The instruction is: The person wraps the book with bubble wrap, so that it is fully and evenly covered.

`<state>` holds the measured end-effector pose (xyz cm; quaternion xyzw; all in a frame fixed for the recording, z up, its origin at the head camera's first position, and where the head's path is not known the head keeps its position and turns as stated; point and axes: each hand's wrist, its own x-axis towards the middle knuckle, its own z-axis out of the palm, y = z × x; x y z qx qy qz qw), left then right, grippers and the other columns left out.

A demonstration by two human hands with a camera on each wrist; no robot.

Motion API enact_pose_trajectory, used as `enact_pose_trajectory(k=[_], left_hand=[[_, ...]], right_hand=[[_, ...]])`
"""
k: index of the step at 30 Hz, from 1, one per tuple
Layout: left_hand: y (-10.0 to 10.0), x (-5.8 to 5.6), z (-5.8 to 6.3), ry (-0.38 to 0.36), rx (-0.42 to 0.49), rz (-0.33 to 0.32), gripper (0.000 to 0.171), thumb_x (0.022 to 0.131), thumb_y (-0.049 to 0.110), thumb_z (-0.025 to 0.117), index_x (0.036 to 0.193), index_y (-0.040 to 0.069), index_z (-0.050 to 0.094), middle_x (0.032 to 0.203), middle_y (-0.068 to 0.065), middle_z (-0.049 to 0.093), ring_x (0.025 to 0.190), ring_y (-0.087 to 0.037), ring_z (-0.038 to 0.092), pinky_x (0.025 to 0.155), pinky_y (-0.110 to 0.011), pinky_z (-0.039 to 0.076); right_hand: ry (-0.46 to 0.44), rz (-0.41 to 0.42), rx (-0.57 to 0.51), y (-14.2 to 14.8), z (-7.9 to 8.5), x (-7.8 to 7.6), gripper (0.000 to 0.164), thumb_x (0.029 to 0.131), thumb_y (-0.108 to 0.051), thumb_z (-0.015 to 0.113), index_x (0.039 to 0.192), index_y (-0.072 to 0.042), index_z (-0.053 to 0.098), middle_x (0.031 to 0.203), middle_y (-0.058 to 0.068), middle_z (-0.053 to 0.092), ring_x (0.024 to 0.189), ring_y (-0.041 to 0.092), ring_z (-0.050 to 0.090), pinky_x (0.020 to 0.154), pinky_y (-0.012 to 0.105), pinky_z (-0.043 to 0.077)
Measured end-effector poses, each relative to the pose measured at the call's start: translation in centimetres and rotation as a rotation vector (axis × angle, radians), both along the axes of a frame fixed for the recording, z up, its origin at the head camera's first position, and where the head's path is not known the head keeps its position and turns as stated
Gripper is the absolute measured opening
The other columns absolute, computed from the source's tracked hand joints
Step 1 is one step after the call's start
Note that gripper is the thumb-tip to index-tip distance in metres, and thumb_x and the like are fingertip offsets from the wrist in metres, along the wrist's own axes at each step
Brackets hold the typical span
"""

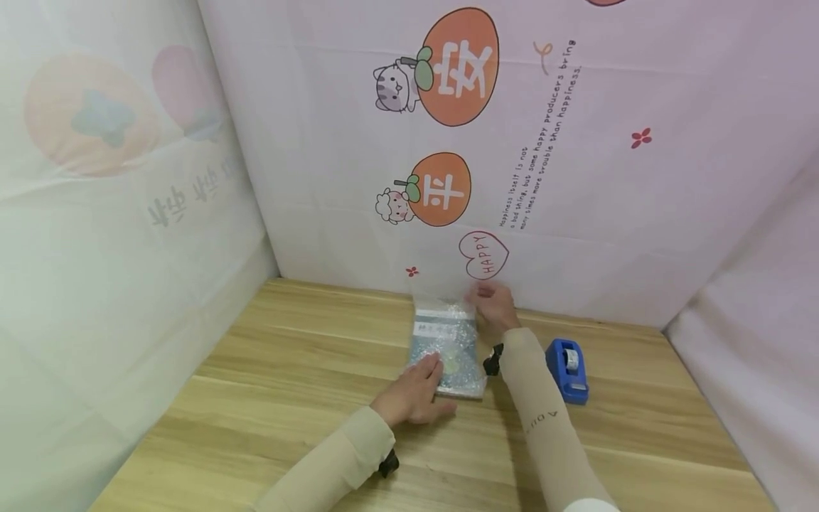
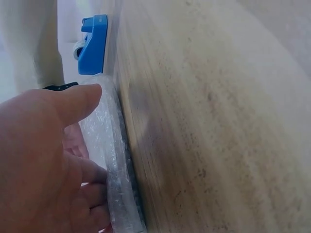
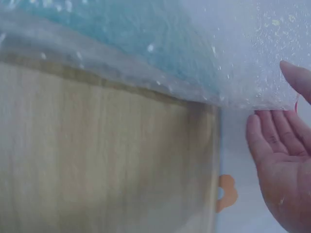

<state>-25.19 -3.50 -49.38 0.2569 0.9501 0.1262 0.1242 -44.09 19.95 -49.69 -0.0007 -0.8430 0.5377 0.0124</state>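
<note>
On wood [image 1: 307, 355]; glossy bubble-wrapped blue packet [image 1: 453, 345]; left grip [image 1: 414, 395] outstretched; right grip [image 1: 495, 306] pinching wrap [image 3: 252, 53].

Pale printed cloth [image 1: 608, 213] backs a wood-grain tabletop [image 1: 281, 384].

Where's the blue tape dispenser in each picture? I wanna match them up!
Head view: the blue tape dispenser is right of the middle, in the lower half, on the wooden table.
Left wrist view: the blue tape dispenser is near the top, left of the middle.
Right wrist view: it isn't in this picture.
Shared landmark: the clear bubble wrap shows in all three.
</note>
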Motion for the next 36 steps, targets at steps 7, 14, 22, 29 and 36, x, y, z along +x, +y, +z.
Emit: enact_pose_trajectory(k=[7, 14, 22, 29, 36], left_hand=[[-0.1, 0.3, 0.0, 0.008, 0.007, -0.004, 0.089, 0.104, 0.060, 0.054, 0.166, 0.001, 0.027, 0.178, -0.013, 0.018, 0.166, -0.028, 0.020, 0.135, -0.043, 0.024], [0.0, 0.2, -0.1, 0.009, 0.008, -0.002, 0.090, 0.104, 0.060, 0.054, 0.166, 0.001, 0.027, 0.178, -0.014, 0.018, 0.165, -0.029, 0.021, 0.134, -0.045, 0.025], [0.1, 0.2, -0.4, 0.006, 0.012, -0.006, 0.090, 0.104, 0.060, 0.054, 0.166, 0.001, 0.028, 0.178, -0.014, 0.019, 0.165, -0.028, 0.021, 0.134, -0.044, 0.025], [-0.1, 0.2, -0.2, 0.022, 0.017, -0.010, 0.090, 0.104, 0.060, 0.054, 0.166, 0.000, 0.027, 0.178, -0.015, 0.018, 0.166, -0.029, 0.019, 0.135, -0.044, 0.023], [-0.1, 0.2, -0.2, 0.028, 0.029, -0.014, 0.089, 0.105, 0.058, 0.054, 0.166, 0.000, 0.026, 0.178, -0.015, 0.017, 0.166, -0.030, 0.019, 0.135, -0.045, 0.023]], right_hand=[[0.174, 0.162, 0.241, -0.3, 2.0, -0.1, 0.049, 0.098, -0.020, 0.077, 0.140, -0.001, 0.064, 0.143, 0.021, 0.067, 0.131, 0.038, 0.065, 0.114, 0.051, 0.052], [0.285, 0.281, 0.399, -2.3, 4.4, -0.1, 0.041, 0.098, -0.015, 0.076, 0.134, 0.001, 0.068, 0.138, 0.021, 0.070, 0.130, 0.038, 0.067, 0.113, 0.052, 0.053], [0.436, 0.343, 0.656, -4.6, 5.0, 0.4, 0.024, 0.096, -0.016, 0.078, 0.117, -0.004, 0.078, 0.116, 0.012, 0.080, 0.108, 0.028, 0.076, 0.102, 0.044, 0.061], [0.594, 0.363, 0.700, -5.6, 6.1, 1.7, 0.010, 0.096, -0.012, 0.077, 0.102, -0.005, 0.081, 0.099, 0.011, 0.083, 0.091, 0.024, 0.079, 0.087, 0.038, 0.065], [0.567, 0.359, 0.644, -5.2, 6.5, 3.8, 0.010, 0.098, -0.014, 0.076, 0.101, -0.006, 0.081, 0.095, 0.009, 0.082, 0.082, 0.018, 0.076, 0.078, 0.036, 0.065]])
